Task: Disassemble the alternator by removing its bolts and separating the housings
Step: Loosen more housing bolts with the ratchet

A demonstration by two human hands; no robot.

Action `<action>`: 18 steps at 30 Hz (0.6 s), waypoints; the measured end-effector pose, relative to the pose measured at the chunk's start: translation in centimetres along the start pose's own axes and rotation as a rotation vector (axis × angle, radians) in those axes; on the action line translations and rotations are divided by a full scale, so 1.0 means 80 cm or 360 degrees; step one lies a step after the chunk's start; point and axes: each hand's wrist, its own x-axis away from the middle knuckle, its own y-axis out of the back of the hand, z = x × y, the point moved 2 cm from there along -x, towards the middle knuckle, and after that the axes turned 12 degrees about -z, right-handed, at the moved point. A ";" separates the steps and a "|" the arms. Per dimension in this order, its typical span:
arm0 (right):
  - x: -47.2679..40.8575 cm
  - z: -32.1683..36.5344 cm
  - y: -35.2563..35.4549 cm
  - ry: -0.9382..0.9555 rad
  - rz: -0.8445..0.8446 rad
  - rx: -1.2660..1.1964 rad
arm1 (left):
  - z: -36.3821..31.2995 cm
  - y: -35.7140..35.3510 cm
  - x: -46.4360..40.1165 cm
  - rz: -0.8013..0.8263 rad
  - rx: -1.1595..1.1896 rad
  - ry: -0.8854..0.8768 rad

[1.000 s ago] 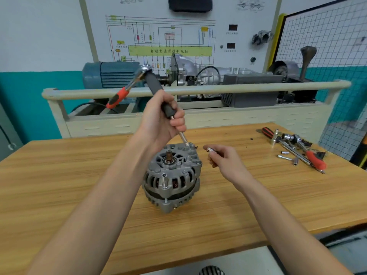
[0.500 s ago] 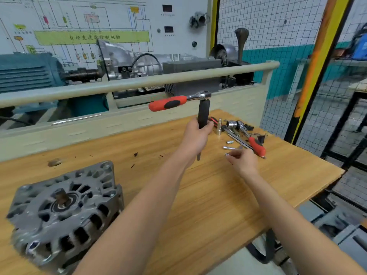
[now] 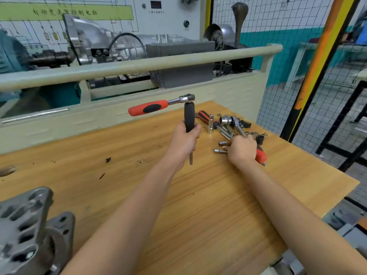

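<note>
Wood-grain laminate covers the workbench (image 3: 208,205), its warm yellow-brown top streaked lengthwise and marked with a few dark specks to the left of the left hand. Beyond both hands a smooth beige rail (image 3: 139,65) runs across a training stand loaded with cast grey machinery, and behind that hangs a white board printed with wiring diagrams. A wire-mesh partition (image 3: 278,36) with an orange post stands off to the right of the right hand.

The left hand (image 3: 183,142) is curled around the ribbed black grip of a nut driver (image 3: 189,120) held upright, its thin steel shaft pointing down below the fist. On top of that grip sits a chrome ratchet (image 3: 162,105) with a red and black rubber handle jutting out to the left.

The right hand (image 3: 242,149) rests palm down on a heap of loose tools (image 3: 226,126), shiny sockets, extensions and a red-handled ratchet; its fingers are bent, though whether they pinch anything is hidden beneath the hand. Two small bright sockets (image 3: 220,147) lie just left of its fingertips.

Well back from both hands, below the left forearm at the near left edge, the alternator (image 3: 29,231) shows dull grey, rough-cast aluminium with slotted vents.
</note>
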 end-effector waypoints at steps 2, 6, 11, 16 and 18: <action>0.005 0.003 0.004 -0.0012 0.0054 -0.0001 | -0.001 0.003 0.006 -0.0017 0.0017 0.0025; 0.023 0.025 0.052 -0.0010 0.0001 -0.0297 | -0.025 0.028 0.029 -0.0107 0.0106 0.0043; 0.085 0.117 0.172 0.0331 0.0045 -0.1330 | -0.092 0.096 0.089 -0.0197 0.0305 -0.0101; 0.205 0.211 0.266 0.0829 0.0490 -0.2020 | -0.136 0.210 0.164 -0.0390 0.0347 -0.0179; 0.248 0.238 0.290 0.0956 0.0633 -0.2212 | -0.142 0.256 0.192 -0.0441 0.0399 -0.0173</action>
